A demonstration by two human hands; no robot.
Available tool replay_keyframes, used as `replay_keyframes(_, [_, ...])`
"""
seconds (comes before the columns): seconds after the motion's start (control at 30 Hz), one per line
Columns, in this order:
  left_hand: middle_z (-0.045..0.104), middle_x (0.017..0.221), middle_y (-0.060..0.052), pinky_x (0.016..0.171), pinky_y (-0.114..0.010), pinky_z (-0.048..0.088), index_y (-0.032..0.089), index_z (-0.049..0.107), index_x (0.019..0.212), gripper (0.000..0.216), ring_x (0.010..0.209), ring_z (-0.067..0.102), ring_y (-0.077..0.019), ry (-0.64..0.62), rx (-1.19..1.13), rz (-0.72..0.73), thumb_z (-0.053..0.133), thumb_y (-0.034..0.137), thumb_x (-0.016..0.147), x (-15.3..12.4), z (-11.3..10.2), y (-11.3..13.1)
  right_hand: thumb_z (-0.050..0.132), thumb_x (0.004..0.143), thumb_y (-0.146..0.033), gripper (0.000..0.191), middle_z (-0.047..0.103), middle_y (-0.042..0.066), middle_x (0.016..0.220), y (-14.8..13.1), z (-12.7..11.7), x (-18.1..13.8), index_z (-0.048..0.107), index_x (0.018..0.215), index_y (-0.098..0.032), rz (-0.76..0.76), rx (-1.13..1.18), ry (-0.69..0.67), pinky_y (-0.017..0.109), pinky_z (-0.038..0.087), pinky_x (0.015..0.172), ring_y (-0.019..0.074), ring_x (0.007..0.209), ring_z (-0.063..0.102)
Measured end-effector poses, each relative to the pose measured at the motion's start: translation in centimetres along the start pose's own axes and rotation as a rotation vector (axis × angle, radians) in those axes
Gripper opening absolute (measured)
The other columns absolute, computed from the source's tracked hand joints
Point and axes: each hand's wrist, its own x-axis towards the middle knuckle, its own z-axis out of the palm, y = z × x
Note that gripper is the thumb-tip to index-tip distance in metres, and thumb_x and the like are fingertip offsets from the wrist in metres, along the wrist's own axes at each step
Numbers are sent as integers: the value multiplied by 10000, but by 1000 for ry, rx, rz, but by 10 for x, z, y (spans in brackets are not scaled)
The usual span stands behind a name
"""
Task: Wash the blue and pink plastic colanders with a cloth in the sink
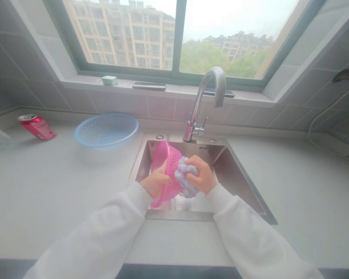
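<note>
The person's left hand (155, 184) grips the rim of a pink basket (172, 159), tilted on its side within the sink (239, 176), while the right hand (203, 174) clutches a pale cloth (186, 176) against its perforated outside. Behind stands the faucet (198, 102); a blue basket (107, 131) and a red can (39, 128) rest on the counter (75, 186) at left, before the windowsill (183, 91).

Basket (172, 164) smooth plastic; cloth (182, 176) rough, matt; sink (235, 174) satin metal; faucet (199, 96) glossy metal.
</note>
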Motion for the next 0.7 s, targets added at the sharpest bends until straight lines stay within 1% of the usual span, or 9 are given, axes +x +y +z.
replay_keyframes(0.07, [701,999,-16,732,-305,515,323,432,1459,995,872,696,-214,-6,13,17,656,-46,562,-1,-2,0,596,635,-150,256,596,-2,775,-14,9,-7,700,854,-231,-224,-74,-210,281,458,650,152,677,558])
replay_keyframes(0.13, [693,972,-14,699,-290,496,326,427,1474,1002,845,686,-206,-20,21,-4,661,-35,569,-1,-4,-2,625,637,-158,250,602,-3,760,-21,14,-10,697,860,-245,-340,-141,-265,282,461,637,159,674,562])
replay_keyframes(0.2, [693,968,-16,687,-277,474,321,443,1479,987,824,675,-193,-44,53,-63,672,-20,582,-2,-5,-5,629,662,-176,251,625,6,783,-19,13,-8,697,891,-252,-314,-199,-154,295,482,660,175,705,590])
replay_keyframes(0.33, [709,1110,-22,802,-313,469,343,445,1512,1032,956,658,-215,-154,191,-185,660,-22,570,-4,-7,-16,581,727,-226,252,684,43,903,5,-5,7,692,953,-238,-25,-229,229,352,530,777,215,826,651])
replay_keyframes(0.37, [707,1151,-23,838,-329,468,349,444,1517,1043,1017,647,-232,-188,216,-209,652,-22,565,-4,-7,-19,579,728,-246,247,691,50,913,11,-11,10,691,948,-232,46,-234,295,370,533,793,227,838,655])
replay_keyframes(0.43, [706,1177,-25,872,-344,467,352,446,1521,1052,1081,632,-249,-227,232,-240,638,-24,557,-4,-8,-20,579,723,-271,242,695,52,907,18,-17,14,688,935,-223,133,-235,334,390,532,803,237,836,655])
replay_keyframes(0.53, [712,1131,-25,810,-307,476,348,429,1527,1069,1003,663,-228,-188,183,-237,641,-39,553,-3,-9,-17,581,704,-246,226,664,32,844,10,-12,9,691,900,-222,63,-225,202,355,518,756,211,774,632])
replay_keyframes(0.63, [707,1075,-27,713,-265,482,342,395,1532,1060,895,687,-199,-106,98,-157,695,-12,579,-2,-10,-10,577,653,-184,235,612,6,767,-10,7,-4,694,851,-233,-166,-214,-39,306,479,678,172,684,576])
replay_keyframes(0.7, [703,1078,-38,677,-257,490,347,378,1533,1036,891,701,-207,-77,65,-122,723,22,612,-1,-11,-7,590,622,-185,222,592,-7,722,-20,18,-11,688,812,-245,-331,-215,-183,295,446,630,166,647,547])
